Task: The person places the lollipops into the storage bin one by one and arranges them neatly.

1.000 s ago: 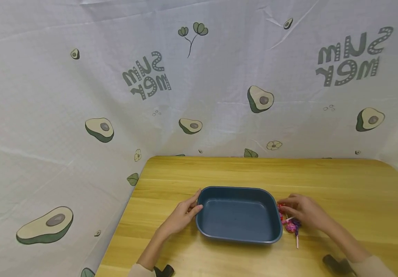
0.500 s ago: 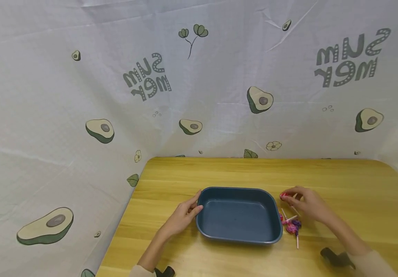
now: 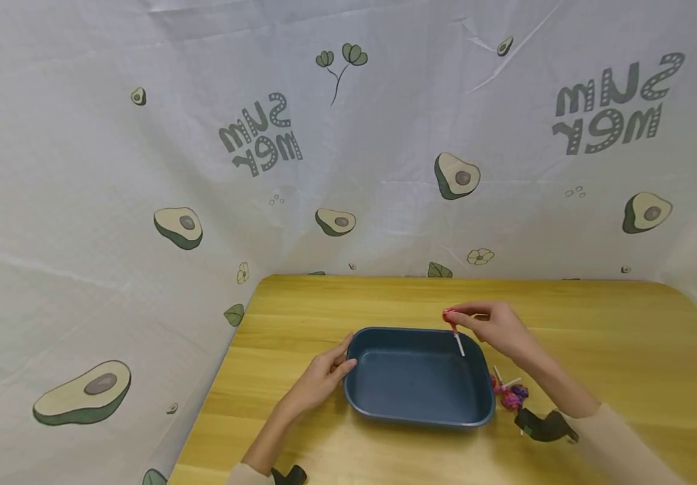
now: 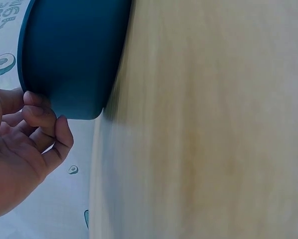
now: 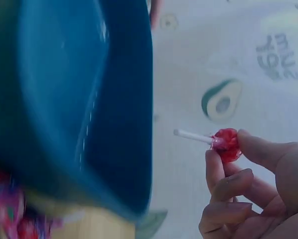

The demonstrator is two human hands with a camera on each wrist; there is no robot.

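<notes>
A dark blue rectangular basin point(image 3: 418, 387) sits on the wooden table, with nothing lying in it. At its left end my left hand point(image 3: 319, 377) grips the rim; in the left wrist view the thumb and fingers of that hand point(image 4: 27, 134) pinch the wall's edge. My right hand point(image 3: 497, 328) is raised over the basin's far right corner. Between its thumb and fingertips it pinches a red-wrapped lollipop point(image 5: 226, 144) by the candy end, the white stick pointing down in the head view. More lollipops point(image 3: 511, 399) in pink and purple wrappers lie against the basin's right side.
The wooden table point(image 3: 615, 350) stretches to the right and behind the basin. A white cloth point(image 3: 385, 135) printed with avocados hangs behind and to the left. Black wrist mounts point(image 3: 544, 426) sit on both forearms, the right one partly covering the lollipops.
My right hand has lifted a red lollipop from the pile and carried it up and left over the basin. The left hand and basin have stayed in place.
</notes>
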